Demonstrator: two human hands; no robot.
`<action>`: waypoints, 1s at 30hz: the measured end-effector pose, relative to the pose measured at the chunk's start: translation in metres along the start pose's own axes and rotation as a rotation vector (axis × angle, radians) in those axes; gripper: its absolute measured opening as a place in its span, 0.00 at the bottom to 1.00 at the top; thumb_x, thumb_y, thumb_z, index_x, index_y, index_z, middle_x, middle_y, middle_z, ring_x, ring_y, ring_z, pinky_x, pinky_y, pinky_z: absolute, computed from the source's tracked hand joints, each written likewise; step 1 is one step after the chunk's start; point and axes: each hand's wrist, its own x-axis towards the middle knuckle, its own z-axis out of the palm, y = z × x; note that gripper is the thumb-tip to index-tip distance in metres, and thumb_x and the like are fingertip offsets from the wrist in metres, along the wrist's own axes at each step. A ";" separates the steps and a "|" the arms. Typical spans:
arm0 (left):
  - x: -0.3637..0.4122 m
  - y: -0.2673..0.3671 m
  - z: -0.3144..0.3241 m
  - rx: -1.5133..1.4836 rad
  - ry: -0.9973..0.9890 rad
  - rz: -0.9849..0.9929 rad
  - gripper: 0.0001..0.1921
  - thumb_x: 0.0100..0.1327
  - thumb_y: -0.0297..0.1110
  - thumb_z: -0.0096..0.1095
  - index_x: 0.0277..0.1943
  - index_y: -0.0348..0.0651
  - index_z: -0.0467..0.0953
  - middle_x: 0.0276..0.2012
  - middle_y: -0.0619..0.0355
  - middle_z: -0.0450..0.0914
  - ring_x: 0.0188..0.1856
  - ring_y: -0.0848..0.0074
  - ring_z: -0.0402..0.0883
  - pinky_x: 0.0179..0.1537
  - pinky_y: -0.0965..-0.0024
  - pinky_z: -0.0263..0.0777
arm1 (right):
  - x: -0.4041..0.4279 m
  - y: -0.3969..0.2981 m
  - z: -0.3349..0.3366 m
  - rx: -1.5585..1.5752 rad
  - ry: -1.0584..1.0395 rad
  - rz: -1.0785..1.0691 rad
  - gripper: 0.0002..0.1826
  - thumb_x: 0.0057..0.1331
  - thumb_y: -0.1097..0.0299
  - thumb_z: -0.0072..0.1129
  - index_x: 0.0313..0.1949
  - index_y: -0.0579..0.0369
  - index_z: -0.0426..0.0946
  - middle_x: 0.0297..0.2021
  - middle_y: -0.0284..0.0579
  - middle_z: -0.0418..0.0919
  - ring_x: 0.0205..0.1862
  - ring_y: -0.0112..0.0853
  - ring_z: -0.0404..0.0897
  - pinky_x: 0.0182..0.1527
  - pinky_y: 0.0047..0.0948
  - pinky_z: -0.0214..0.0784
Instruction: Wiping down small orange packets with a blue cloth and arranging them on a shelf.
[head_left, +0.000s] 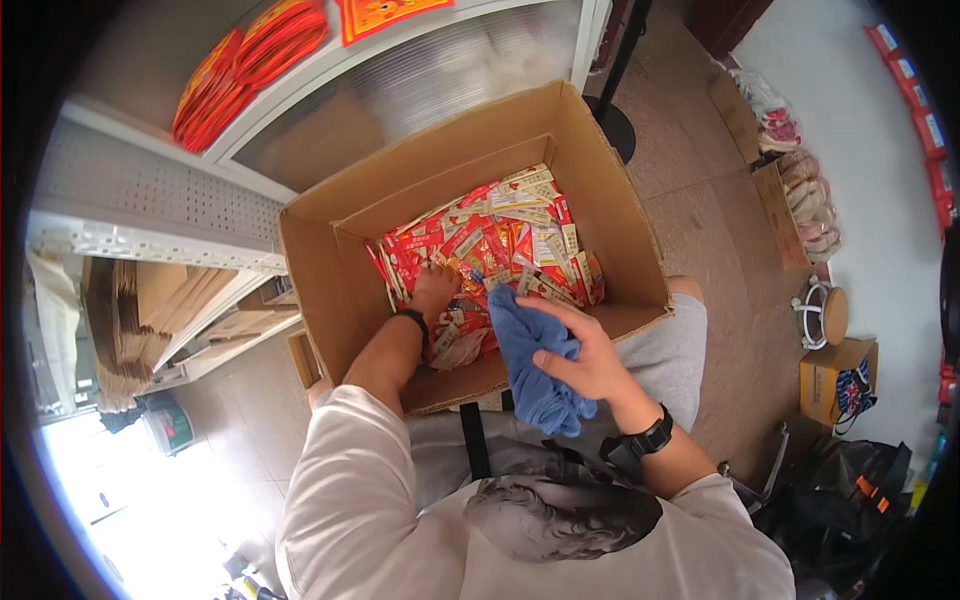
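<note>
In front of me stands a deep cardboard box (615, 217), its flaps not visible, with a loose heap of small red and cream printed packets (487, 232) in the bottom. My left hand (435, 290) reaches down into the box at its left side and touches the heap. Its fingertips are partly hidden among the packets, so a grip there is unclear. Over the box's near edge, my right hand (589, 356) holds a bunched blue cloth (521, 337) between thumb and fingers. Some clear plastic wrapping (457, 351) lies near my left wrist.
Behind the box is a white-framed cabinet (420, 82), with red packets (247, 71) stacked on top. Folded cardboard (142, 322) fills a shelf at left. A black post base (619, 131), a small round stool (829, 315) and a black bag (847, 487) stand on the right.
</note>
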 end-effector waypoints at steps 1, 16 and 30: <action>-0.004 0.004 0.003 0.078 -0.018 0.020 0.24 0.71 0.34 0.57 0.68 0.48 0.71 0.67 0.50 0.74 0.71 0.59 0.71 0.66 0.52 0.68 | 0.000 0.000 0.000 0.001 0.017 0.003 0.34 0.60 0.75 0.65 0.67 0.59 0.73 0.58 0.54 0.80 0.60 0.41 0.79 0.65 0.35 0.67; -0.006 0.002 -0.008 -0.284 -0.086 -0.114 0.24 0.69 0.31 0.57 0.67 0.46 0.70 0.62 0.40 0.76 0.60 0.54 0.83 0.58 0.53 0.77 | 0.000 -0.001 0.004 -0.076 0.058 -0.016 0.34 0.58 0.73 0.66 0.66 0.56 0.74 0.54 0.58 0.79 0.53 0.52 0.80 0.59 0.39 0.73; -0.200 0.087 -0.239 -2.439 0.311 0.421 0.28 0.82 0.54 0.39 0.79 0.56 0.56 0.57 0.58 0.80 0.44 0.78 0.82 0.36 0.74 0.76 | -0.004 -0.057 -0.008 -0.097 0.211 -0.287 0.34 0.59 0.76 0.64 0.67 0.55 0.73 0.64 0.55 0.73 0.66 0.47 0.74 0.70 0.40 0.63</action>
